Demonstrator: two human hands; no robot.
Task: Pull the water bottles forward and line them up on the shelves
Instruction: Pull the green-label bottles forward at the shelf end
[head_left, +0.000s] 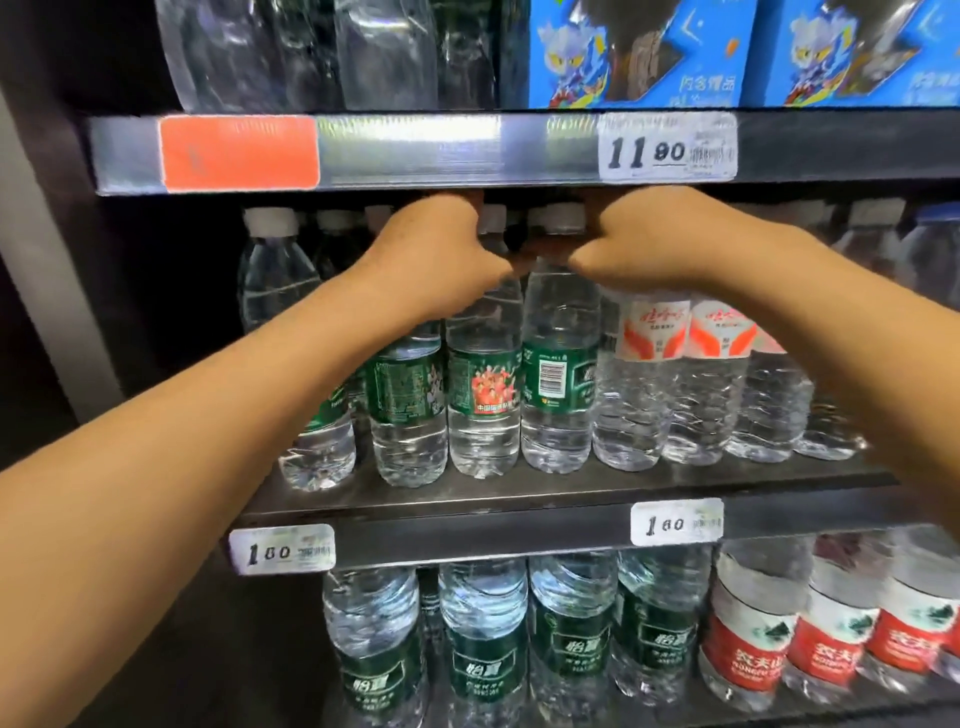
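From the head camera, both bare arms reach into the middle shelf (519, 493) of a store rack. The left hand (441, 254) is curled over the necks of the green-label water bottles (483, 384), its fingers hidden behind the knuckles and wrapped around the top of one bottle; which one exactly I cannot tell. The right hand (660, 239) is clenched just beside it, fingers closed behind the capped neck of a green-label bottle (558, 374) that stands directly below its thumb. Between the two fists a white cap (563, 217) shows. To the right of the right fingers stand orange-label bottles (654, 332), upright. Below both hands, a lower shelf holds larger green-label bottles (483, 665) and red-label bottles (748, 660). Above the knuckles runs a price strip (405, 150).
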